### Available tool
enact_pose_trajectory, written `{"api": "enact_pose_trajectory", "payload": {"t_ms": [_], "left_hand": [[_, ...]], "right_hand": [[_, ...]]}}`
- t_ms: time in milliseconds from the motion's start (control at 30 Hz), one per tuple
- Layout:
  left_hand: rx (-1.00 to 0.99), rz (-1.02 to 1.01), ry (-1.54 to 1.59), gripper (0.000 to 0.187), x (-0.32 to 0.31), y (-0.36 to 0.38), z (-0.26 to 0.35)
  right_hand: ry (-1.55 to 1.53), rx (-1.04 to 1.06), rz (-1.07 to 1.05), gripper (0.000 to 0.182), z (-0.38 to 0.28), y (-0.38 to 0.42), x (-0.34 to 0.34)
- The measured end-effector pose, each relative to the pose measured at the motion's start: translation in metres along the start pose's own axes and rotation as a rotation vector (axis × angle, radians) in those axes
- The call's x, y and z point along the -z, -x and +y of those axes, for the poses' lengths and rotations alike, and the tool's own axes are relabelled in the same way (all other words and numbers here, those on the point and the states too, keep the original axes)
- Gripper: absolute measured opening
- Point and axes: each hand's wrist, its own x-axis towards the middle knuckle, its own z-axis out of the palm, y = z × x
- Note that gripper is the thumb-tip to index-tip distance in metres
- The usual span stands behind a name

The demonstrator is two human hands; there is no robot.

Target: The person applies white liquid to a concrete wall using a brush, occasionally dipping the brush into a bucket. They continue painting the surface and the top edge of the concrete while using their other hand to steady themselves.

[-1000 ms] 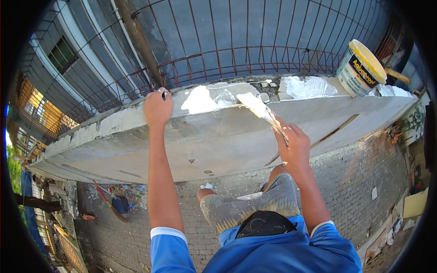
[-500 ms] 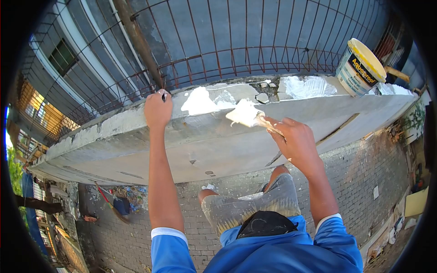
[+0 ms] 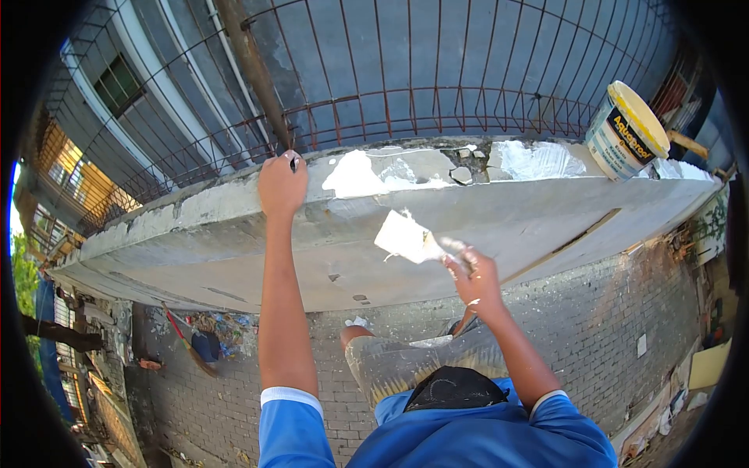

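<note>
Right hand [image 3: 473, 274]: its grip was closed around the handle of a paint-loaded brush [image 3: 407, 239], held out in front of the concrete ledge's [image 3: 234, 234] outer face.
Brush axis: it ran from the grip up and to the left, with the white-coated bristle end farthest from the hand (the handle itself was mostly hidden in the fist).
Brush to ledge: the bristle end lay below the top edge, against or just off the grey face; I cannot tell whether it touched.
White patches [image 3: 355, 175]: they sat on the ledge top, above and slightly left of the bristles.
Left hand [image 3: 282, 183]: its grip was clenched on a rusty railing bar [image 3: 293, 161] at the ledge's back edge, well to the left of the brush.
Nearer hand: the right one, since it carried the brush.
Paint bucket [image 3: 630, 131]: it stood tilted on the ledge top, far to the right, well apart from both hands.
</note>
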Motion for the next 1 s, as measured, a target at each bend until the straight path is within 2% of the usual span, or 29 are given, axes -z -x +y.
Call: {"api": "enact_pose_trajectory", "payload": {"t_ms": [67, 167, 267, 300, 400, 433, 533, 567, 667, 867, 1000], "left_hand": [[-0.003, 0.017, 0.01, 0.025, -0.003, -0.001, -0.001], [-0.011, 0.01, -0.003, 0.025, -0.002, -0.002, 0.0], [-0.004, 0.002, -0.013, 0.025, -0.001, -0.002, 0.002], [-0.013, 0.019, -0.008, 0.025, -0.003, -0.002, -0.001], [-0.026, 0.037, 0.001, 0.025, -0.008, -0.004, -0.005], [-0.026, 0.018, -0.003, 0.025, -0.006, -0.004, -0.004], [-0.035, 0.018, -0.008, 0.024, -0.008, -0.005, -0.006], [-0.04, 0.025, -0.009, 0.024, -0.01, -0.006, -0.008], [-0.009, 0.03, -0.01, 0.024, -0.009, -0.005, -0.005], [-0.021, 0.022, -0.012, 0.024, -0.01, -0.005, -0.006], [-0.027, 0.038, -0.002, 0.025, -0.013, -0.006, -0.008]], "right_hand": [[0.098, -0.002, -0.19, 0.02, 0.053, 0.025, -0.018], [-0.535, -0.658, -0.459, 0.014, 0.069, 0.047, -0.051], [-0.739, -0.706, -0.517, 0.014, 0.075, 0.058, -0.08], [-0.765, -0.743, -0.413, 0.016, 0.065, 0.056, -0.094], [-0.849, -0.43, -0.317, 0.014, 0.101, 0.042, -0.143], [-0.744, -0.493, -0.261, 0.011, 0.096, 0.03, -0.154], [-0.56, -0.342, -0.189, 0.015, 0.104, -0.001, -0.176], [-0.669, -0.449, -0.21, 0.018, 0.109, -0.002, -0.185], [-0.682, -0.368, -0.208, 0.017, 0.147, -0.002, -0.214], [-0.643, -0.483, -0.193, 0.018, 0.148, 0.008, -0.223], [-0.66, -0.487, -0.199, 0.018, 0.173, 0.013, -0.23]]}}
